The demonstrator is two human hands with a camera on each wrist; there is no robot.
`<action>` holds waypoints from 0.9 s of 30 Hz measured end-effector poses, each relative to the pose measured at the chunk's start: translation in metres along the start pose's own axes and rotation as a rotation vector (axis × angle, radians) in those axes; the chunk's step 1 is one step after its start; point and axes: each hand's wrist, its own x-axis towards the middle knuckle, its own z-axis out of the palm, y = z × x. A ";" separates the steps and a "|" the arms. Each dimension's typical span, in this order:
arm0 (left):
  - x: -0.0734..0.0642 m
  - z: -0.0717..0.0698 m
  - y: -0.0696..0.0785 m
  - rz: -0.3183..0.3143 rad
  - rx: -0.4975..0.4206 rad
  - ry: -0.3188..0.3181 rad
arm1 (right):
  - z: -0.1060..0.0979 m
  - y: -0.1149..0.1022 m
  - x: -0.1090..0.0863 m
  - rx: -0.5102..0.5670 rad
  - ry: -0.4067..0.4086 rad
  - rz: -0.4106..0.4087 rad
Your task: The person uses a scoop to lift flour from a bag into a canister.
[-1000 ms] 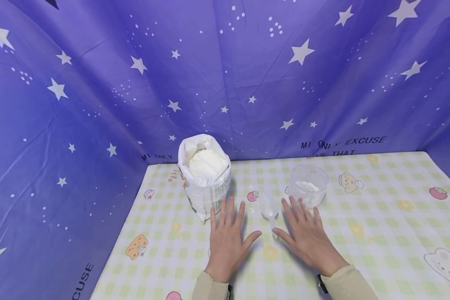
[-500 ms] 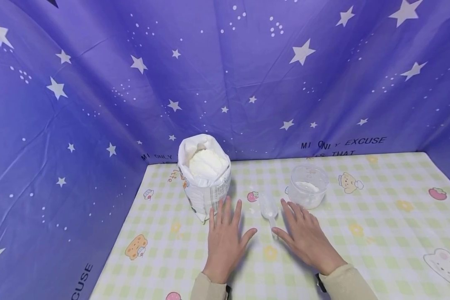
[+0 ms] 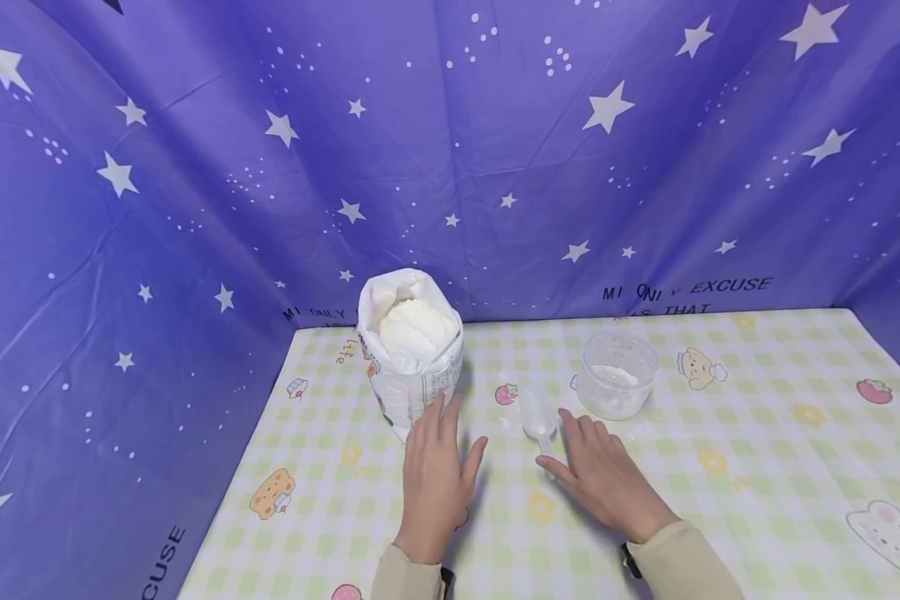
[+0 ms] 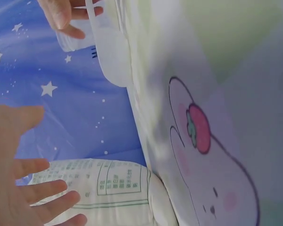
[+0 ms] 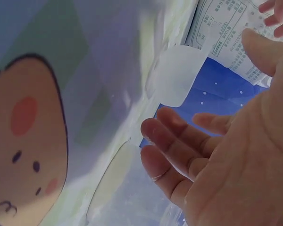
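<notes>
An opened white bag (image 3: 393,400) of white powder (image 3: 414,329) stands upright at the back left. My left hand (image 3: 431,479) is in front of it, thumb spread and fingers fairly straight, holding nothing; the left wrist view shows the fingers beside the printed bag (image 4: 115,188). A clear plastic scoop (image 3: 537,417) lies on the table between my hands. The right hand (image 3: 611,483) hovers at its right with loosely bent fingers; the thumb is by the handle, and whether it touches I cannot tell. Past the right fingers sits a round clear tub (image 3: 617,392) with some white powder inside.
A checked tablecloth (image 3: 780,492) with cartoon prints covers the table. Blue star-patterned cloth (image 3: 525,150) hangs behind the table and at the sides. White specks lie around the scoop.
The left hand has drawn left and slightly back, its fingers closer together. The right hand has shifted a little left and down, its fingers more bent. Bag, scoop and tub stay in place.
</notes>
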 end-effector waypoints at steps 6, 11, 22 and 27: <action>0.001 -0.002 -0.006 -0.024 -0.026 0.068 | 0.008 0.000 0.003 0.031 -0.020 0.010; 0.002 -0.005 -0.011 -0.042 -0.051 0.134 | 0.011 -0.001 0.004 0.020 -0.026 0.002; 0.007 -0.007 -0.020 -0.117 -0.105 0.219 | 0.009 -0.002 0.007 0.007 -0.071 -0.002; 0.006 -0.007 -0.024 -0.154 -0.102 0.252 | 0.012 -0.001 0.006 0.010 -0.078 -0.005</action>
